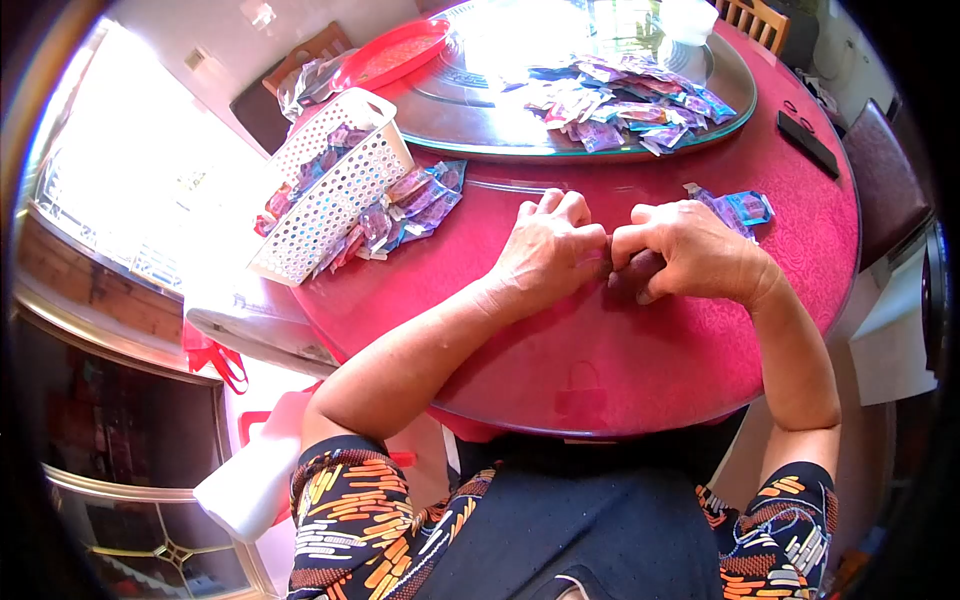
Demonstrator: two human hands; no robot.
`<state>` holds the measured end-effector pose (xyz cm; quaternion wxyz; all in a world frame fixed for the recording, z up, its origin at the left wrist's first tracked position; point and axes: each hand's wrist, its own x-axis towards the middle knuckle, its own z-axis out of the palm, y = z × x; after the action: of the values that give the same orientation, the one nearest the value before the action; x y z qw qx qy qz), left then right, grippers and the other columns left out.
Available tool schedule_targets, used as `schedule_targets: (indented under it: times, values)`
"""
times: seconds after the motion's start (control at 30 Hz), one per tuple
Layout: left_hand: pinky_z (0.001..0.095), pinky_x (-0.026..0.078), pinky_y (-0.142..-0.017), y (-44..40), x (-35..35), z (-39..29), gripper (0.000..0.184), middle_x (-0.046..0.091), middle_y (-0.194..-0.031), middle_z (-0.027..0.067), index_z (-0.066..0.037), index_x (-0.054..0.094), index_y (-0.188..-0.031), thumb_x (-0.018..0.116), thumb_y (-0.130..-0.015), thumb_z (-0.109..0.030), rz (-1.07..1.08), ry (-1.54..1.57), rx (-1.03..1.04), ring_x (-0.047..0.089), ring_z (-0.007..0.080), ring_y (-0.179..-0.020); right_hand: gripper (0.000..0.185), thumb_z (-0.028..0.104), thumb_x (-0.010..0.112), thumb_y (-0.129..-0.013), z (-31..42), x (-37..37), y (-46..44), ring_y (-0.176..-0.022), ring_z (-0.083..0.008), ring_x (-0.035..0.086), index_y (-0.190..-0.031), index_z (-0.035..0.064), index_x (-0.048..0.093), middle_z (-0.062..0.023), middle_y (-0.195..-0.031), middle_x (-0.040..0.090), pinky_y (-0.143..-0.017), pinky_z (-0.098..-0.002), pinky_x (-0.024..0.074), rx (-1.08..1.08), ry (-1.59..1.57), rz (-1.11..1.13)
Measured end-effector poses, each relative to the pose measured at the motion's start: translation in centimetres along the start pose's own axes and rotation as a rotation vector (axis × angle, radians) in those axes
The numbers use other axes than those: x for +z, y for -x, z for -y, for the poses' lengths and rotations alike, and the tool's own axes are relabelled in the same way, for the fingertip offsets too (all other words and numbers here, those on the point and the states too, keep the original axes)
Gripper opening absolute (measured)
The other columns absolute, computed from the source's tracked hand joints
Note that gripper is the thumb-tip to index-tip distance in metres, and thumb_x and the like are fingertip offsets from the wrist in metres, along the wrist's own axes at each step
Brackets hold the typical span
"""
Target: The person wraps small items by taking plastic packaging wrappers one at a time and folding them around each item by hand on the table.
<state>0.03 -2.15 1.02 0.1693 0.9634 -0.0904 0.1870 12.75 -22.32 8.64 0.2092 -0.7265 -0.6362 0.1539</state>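
My left hand (pixel 550 240) and my right hand (pixel 690 250) meet above the red tabletop, fingers curled in and fingertips almost touching. Both look pinched together, but whatever is between them is hidden by the fingers. Just behind my right hand lie a few small purple-and-blue packets (pixel 745 208). To the left of my left hand, more packets (pixel 405 210) are heaped on the table against a white perforated basket (pixel 335 195), which is tilted and holds several of them.
A large pile of similar packets (pixel 630 100) covers part of the glass turntable (pixel 470 120). A red tray (pixel 395 55) sits at its far left side. On the right edge of the red table (pixel 540 370) lies a black phone-like object (pixel 808 145). Chairs stand around.
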Motion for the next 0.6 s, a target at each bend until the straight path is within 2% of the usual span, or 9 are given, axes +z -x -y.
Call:
schedule_targets:
  times: [0.27, 0.37, 0.4, 0.5, 0.6]
  values:
    - [0.0506, 0.043, -0.091, 0.1, -0.2, -0.5, 0.023, 0.059, -0.108, 0.0058, -0.019, 0.076, -0.099, 0.085, -0.084, -0.034, 0.002, 0.02, -0.013, 0.055, 0.0306, -0.113, 0.035, 0.014, 0.086, -0.061, -0.8, -2.2, 0.7, -0.091, -0.0316, 0.073, -0.095, 0.0107, 0.075, -0.0125, -0.093, 0.075, -0.081, -0.0435, 0.0554, 0.269, 0.27, 0.094]
    - [0.0506, 0.044, -0.091, 0.1, -0.2, -0.6, 0.023, 0.06, -0.107, 0.0057, -0.019, 0.077, -0.1, 0.085, -0.084, -0.034, -0.017, 0.009, -0.01, 0.055, 0.0306, -0.113, 0.035, 0.012, 0.085, -0.063, -1.2, -1.3, 0.1, -0.092, -0.0313, 0.074, -0.096, 0.009, 0.074, -0.0136, -0.095, 0.077, -0.081, -0.0434, 0.0561, 0.035, 0.06, -0.142]
    - [0.0507, 0.044, -0.091, 0.2, -0.1, -0.5, 0.023, 0.06, -0.106, 0.0057, -0.019, 0.077, -0.1, 0.085, -0.084, -0.034, -0.023, 0.01, -0.008, 0.055, 0.0305, -0.113, 0.036, 0.01, 0.085, -0.064, -1.1, -1.0, -0.2, -0.093, -0.0315, 0.074, -0.098, 0.0084, 0.073, -0.0137, -0.096, 0.078, -0.081, -0.0435, 0.0565, -0.02, 0.007, -0.13]
    - [0.0508, 0.043, -0.091, 0.1, 0.1, -0.3, 0.024, 0.06, -0.105, 0.0058, -0.019, 0.077, -0.1, 0.085, -0.084, -0.034, -0.033, 0.011, -0.003, 0.055, 0.0304, -0.112, 0.036, 0.011, 0.085, -0.063, -1.6, -0.1, -0.5, -0.093, -0.0324, 0.074, -0.098, 0.0091, 0.073, -0.0126, -0.095, 0.077, -0.082, -0.0442, 0.0565, 0.082, -0.051, -0.025]
    - [0.0507, 0.043, -0.09, 0.0, 0.0, -0.4, 0.024, 0.06, -0.105, 0.0061, -0.019, 0.078, -0.099, 0.085, -0.084, -0.035, -0.031, 0.007, -0.014, 0.055, 0.0303, -0.111, 0.037, 0.014, 0.087, -0.062, -2.0, -1.3, -0.1, -0.091, -0.0326, 0.074, -0.097, 0.0102, 0.074, -0.0124, -0.092, 0.077, -0.08, -0.0443, 0.0561, 0.209, 0.083, 0.021]
